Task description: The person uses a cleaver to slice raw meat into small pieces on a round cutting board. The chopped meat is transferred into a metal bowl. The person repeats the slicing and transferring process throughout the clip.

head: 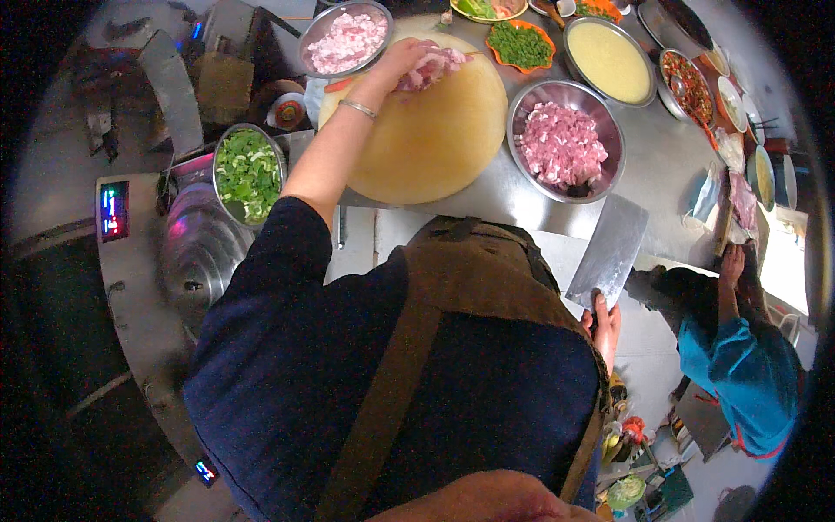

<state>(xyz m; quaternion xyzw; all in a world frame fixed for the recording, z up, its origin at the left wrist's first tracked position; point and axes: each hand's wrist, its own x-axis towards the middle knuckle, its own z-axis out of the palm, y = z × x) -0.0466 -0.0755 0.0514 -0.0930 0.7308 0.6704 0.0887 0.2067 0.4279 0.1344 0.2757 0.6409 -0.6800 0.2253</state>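
Observation:
My left hand (403, 60) is at the far side of a round cutting board (430, 150), with its fingers on a clump of raw meat (434, 68). The fingertips are partly hidden. My right hand (605, 320) grips a broad cleaver (612, 251) low at my right side, beyond the counter's front edge. The blade points up toward a steel bowl (515, 156) of diced raw meat (562, 145). A second metal bowl (304, 51) of paler diced meat (346, 42) stands just past the board, left of my left hand.
A bowl of chopped greens (248, 173) is at left by a round metal lid (202, 254). Chopped herbs (520, 44), a bowl of yellow liquid (610, 62) and a red chopped mixture (685, 85) line the steel counter (665, 176). A co-worker in blue (750, 385) stands at right.

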